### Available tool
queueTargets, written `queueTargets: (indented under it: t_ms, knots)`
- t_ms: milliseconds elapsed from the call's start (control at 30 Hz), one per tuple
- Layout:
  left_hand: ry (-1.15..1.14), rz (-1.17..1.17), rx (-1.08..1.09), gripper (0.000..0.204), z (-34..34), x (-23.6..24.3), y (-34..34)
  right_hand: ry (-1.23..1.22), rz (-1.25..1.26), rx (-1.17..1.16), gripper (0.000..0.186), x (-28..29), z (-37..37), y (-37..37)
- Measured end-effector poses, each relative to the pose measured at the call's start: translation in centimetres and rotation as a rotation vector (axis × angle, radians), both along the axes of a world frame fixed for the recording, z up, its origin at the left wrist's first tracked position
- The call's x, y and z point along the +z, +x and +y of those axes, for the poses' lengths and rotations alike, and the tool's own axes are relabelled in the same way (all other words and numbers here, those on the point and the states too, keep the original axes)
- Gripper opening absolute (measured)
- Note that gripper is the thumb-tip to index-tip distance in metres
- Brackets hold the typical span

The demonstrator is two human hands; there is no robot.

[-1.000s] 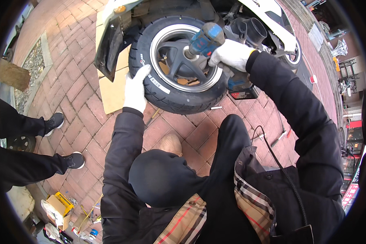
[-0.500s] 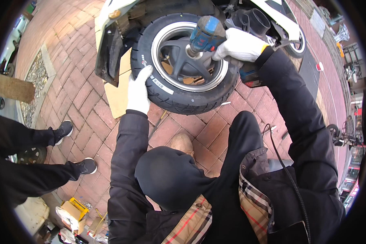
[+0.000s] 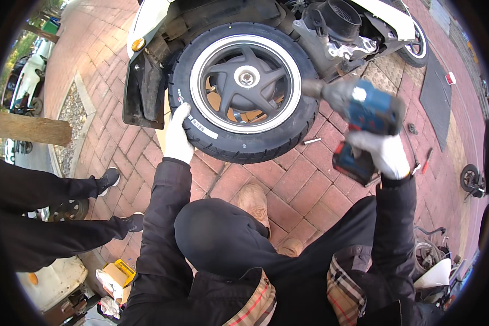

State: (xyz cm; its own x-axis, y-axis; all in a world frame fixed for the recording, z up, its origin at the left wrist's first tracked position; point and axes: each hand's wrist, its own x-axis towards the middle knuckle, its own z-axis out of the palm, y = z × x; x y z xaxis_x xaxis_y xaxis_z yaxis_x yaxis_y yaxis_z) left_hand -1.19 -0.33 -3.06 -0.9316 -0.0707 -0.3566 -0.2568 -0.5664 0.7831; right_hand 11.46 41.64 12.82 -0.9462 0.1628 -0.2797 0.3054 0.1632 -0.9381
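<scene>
Brick paving (image 3: 304,171) lay underfoot; wheel (image 3: 246,79) sat by white scooter (image 3: 149,24). L hand (image 3: 177,137): thumb on tyre (image 3: 239,148), other fingers hidden, couldn't tell. R hand (image 3: 384,153): fingers wrapped round impact wrench (image 3: 370,108), w/ nose off hub.

We are outdoors, at a roadside repair spot: red brick paving (image 3: 301,176), a white car (image 3: 31,81) parked far left, a partly stripped scooter (image 3: 339,19).
</scene>
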Motion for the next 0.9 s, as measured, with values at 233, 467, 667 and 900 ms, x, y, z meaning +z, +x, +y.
queueTargets:
  t_ms: [233, 467, 667, 900]
  knots:
    - [-0.023, 0.058, -0.023, 0.065, 1.4, 1.5, 2.2, -0.089, -0.007, -0.184, 0.029, -8.4, 4.2, 7.2]
    - [0.155, 0.029, 0.052, 0.065, 6.4, -0.2, 8.3, 0.14, 0.187, -0.365, 0.02, -9.9, 12.3, 6.9]
    - [0.169, 0.035, 0.055, 0.06, 5.8, -0.9, 7.2, 0.272, 0.186, -0.425, 0.014, -9.5, 16.6, 8.6]
    - [-0.004, 0.002, -0.068, 0.058, 0.3, 0.9, -1.4, 0.466, -0.136, -0.116, 0.029, -14.5, 16.4, 9.9]
